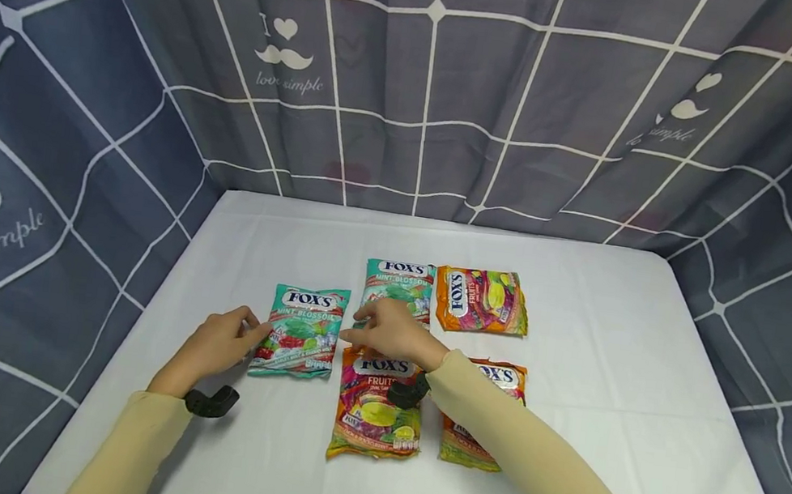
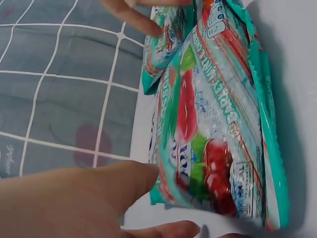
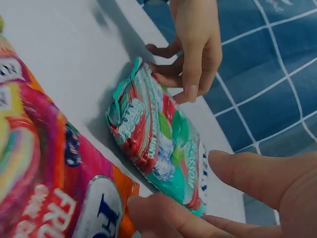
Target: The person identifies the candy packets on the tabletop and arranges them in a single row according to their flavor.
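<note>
A green FOX'S mint candy bag (image 1: 300,330) lies face up at the left of the group. At its left edge is my left hand (image 1: 219,345), thumb and fingers apart, the fingertips at the bag's side. Just off its right edge my right hand (image 1: 397,333) hovers with loosely bent, spread fingers and holds nothing. Beneath that hand, a second mint candy bag (image 1: 400,278) is partly covered. An orange fruit candy bag (image 1: 376,420) lies in front of the right hand. In the right wrist view the left fingers (image 3: 190,74) reach the mint bag's edge.
Another fruit candy bag (image 1: 481,301) lies sideways at the back right. One more fruit candy bag (image 1: 468,449) is partly hidden under the right sleeve (image 1: 528,441). A white cloth (image 1: 638,438) covers the table, with grey checked curtains (image 1: 384,91) around its back and sides.
</note>
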The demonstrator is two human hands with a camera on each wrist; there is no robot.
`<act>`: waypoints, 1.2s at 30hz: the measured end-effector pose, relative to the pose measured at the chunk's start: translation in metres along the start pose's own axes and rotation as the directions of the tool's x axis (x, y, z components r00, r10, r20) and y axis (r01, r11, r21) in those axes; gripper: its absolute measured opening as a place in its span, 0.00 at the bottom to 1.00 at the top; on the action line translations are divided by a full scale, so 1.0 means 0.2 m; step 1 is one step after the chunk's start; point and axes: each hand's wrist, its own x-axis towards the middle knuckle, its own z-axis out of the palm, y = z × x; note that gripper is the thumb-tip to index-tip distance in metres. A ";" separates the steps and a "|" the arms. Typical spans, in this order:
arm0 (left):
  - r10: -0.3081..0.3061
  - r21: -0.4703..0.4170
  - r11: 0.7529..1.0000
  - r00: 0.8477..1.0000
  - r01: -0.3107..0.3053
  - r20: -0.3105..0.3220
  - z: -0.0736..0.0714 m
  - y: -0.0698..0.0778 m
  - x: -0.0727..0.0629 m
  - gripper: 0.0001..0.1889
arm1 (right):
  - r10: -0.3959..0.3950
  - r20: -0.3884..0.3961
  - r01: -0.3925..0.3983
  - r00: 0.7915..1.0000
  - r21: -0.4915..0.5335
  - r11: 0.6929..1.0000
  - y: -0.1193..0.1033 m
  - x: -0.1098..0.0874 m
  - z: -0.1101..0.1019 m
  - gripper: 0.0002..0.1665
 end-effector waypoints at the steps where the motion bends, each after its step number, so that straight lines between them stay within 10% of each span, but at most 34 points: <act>1: 0.006 0.004 1.000 1.000 -0.006 0.003 0.01 0.00 0.01 0.24 | 0.003 0.003 -0.003 1.000 0.001 1.000 0.00 0.02 0.01 0.31; 12: 0.025 0.033 0.999 0.998 -0.023 -0.053 0.08 0.01 0.06 0.20 | 0.093 0.103 -0.112 0.990 0.199 0.974 0.00 0.14 0.11 0.21; 36: 0.107 0.082 0.992 0.970 -0.091 -0.220 0.07 -0.02 0.10 0.15 | 0.137 -0.096 -0.126 0.986 0.110 0.986 -0.08 0.24 0.21 0.28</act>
